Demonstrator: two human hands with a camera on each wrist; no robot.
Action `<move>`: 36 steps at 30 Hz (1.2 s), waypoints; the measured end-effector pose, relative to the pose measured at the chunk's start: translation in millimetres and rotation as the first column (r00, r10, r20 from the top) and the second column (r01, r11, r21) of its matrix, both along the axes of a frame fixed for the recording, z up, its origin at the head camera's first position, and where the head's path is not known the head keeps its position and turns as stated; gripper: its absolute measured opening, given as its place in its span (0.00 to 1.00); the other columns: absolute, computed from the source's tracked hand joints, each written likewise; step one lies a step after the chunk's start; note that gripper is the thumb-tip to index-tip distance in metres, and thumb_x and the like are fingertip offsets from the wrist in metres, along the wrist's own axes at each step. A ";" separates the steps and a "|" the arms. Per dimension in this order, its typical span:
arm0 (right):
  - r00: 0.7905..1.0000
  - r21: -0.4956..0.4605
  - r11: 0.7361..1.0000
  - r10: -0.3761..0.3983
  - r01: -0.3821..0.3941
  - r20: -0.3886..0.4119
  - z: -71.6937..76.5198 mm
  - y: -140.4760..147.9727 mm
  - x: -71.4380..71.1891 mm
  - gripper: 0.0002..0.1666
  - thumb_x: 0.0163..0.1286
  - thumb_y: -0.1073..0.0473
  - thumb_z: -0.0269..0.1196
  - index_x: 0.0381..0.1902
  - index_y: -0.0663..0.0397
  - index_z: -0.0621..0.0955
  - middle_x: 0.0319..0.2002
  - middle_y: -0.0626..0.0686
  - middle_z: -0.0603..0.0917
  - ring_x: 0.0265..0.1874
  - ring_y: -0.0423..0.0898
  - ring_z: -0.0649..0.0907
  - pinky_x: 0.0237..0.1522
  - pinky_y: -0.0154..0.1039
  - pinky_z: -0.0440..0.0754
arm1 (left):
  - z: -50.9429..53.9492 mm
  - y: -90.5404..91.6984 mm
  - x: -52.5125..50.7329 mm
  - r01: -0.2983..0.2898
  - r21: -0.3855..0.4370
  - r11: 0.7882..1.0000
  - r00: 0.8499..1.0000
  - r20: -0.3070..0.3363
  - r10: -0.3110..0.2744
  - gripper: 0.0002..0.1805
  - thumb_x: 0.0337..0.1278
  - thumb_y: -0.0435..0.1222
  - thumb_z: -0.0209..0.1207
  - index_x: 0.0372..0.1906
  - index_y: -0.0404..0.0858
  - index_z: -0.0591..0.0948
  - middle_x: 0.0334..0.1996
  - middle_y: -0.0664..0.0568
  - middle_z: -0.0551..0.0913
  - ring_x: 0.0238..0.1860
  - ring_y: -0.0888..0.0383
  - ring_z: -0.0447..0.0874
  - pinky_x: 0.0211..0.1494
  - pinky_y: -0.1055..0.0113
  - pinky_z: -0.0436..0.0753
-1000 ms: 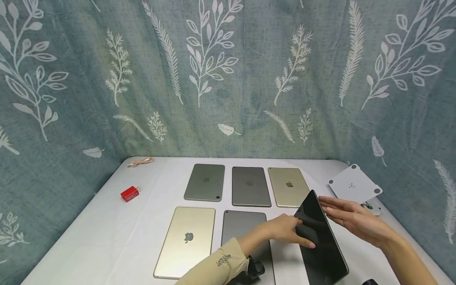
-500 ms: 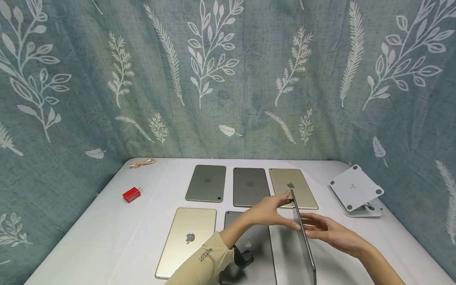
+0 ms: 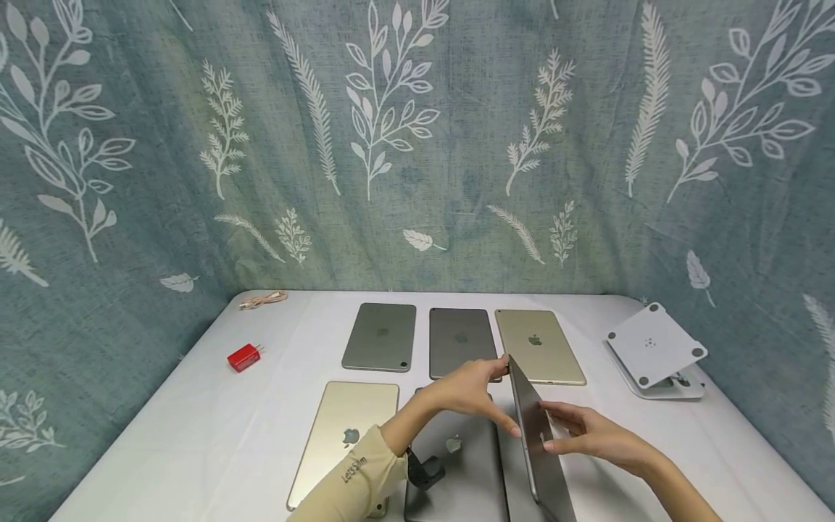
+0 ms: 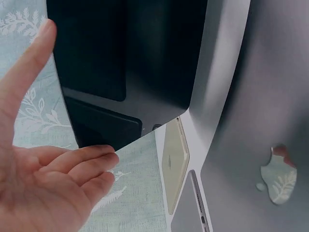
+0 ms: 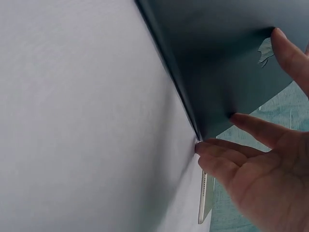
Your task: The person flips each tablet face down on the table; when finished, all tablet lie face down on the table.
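Note:
A dark grey tablet [image 3: 546, 449] stands tilted on edge above the table, its back toward the right. My left hand [image 3: 466, 391] holds it at the far left corner, thumb along the side edge and fingers at the end edge; its black screen [image 4: 159, 43] fills the left wrist view. On the other side my right hand [image 3: 596, 438] touches the back with thumb and a fingertip near the apple logo [image 5: 265, 51], while other fingertips meet the edge. Below the left wrist lies another grey tablet [image 3: 463, 464], back up, partly covered by the left arm.
Tablets lie back up: a gold one [image 3: 346, 435] at front left, and dark green [image 3: 378, 337], grey [image 3: 462, 337] and gold [image 3: 540, 344] ones behind. A white folding stand [image 3: 655, 348] sits right. A red charger [image 3: 244, 357] and coiled cable [image 3: 263, 299] lie left.
The tablet has swung from showing its screen upward, through near edge-on, to showing its back on the right. Both hands have shifted left with it.

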State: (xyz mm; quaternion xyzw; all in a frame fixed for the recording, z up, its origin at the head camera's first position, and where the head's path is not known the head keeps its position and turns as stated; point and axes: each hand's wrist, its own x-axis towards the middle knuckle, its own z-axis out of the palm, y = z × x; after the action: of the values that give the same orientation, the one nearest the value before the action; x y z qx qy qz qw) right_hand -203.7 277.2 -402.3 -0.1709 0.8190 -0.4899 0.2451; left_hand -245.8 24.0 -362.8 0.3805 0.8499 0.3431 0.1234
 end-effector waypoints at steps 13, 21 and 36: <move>0.983 0.307 0.950 -0.007 0.065 -0.185 2.9 12.0 -1.7 0.51 0.57 0.49 0.70 0.66 0.76 0.63 0.65 0.79 0.63 0.65 0.78 0.60 0.60 0.70 0.64 | -22.0 11.0 2.0 -0.059 -0.209 0.976 0.994 -0.099 0.039 0.60 0.32 0.52 0.77 0.71 0.32 0.60 0.67 0.50 0.72 0.67 0.58 0.70 0.64 0.73 0.72; 0.962 0.469 0.866 -0.043 0.171 -0.270 2.1 16.4 -8.3 0.50 0.49 0.48 0.74 0.63 0.73 0.68 0.61 0.78 0.69 0.61 0.76 0.67 0.56 0.69 0.69 | -36.5 29.5 4.1 -0.130 -0.341 0.931 0.987 -0.137 0.087 0.65 0.29 0.55 0.77 0.72 0.29 0.58 0.66 0.48 0.72 0.65 0.56 0.72 0.62 0.72 0.74; 0.951 0.554 0.815 0.010 0.171 -0.308 -9.7 18.3 -12.3 0.49 0.47 0.50 0.76 0.59 0.78 0.70 0.61 0.84 0.63 0.59 0.79 0.66 0.56 0.70 0.67 | -45.1 57.0 20.2 -0.199 -0.416 0.887 0.974 -0.181 0.134 0.24 0.28 0.48 0.79 0.28 0.39 0.79 0.22 0.59 0.77 0.23 0.67 0.72 0.26 0.77 0.73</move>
State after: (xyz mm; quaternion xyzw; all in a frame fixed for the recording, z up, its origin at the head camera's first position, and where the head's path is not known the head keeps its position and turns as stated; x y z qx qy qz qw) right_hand -216.0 295.5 -412.1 -0.1252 0.9621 -0.1991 0.1383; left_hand -225.6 81.0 -407.8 0.2933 0.9410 0.1268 0.1116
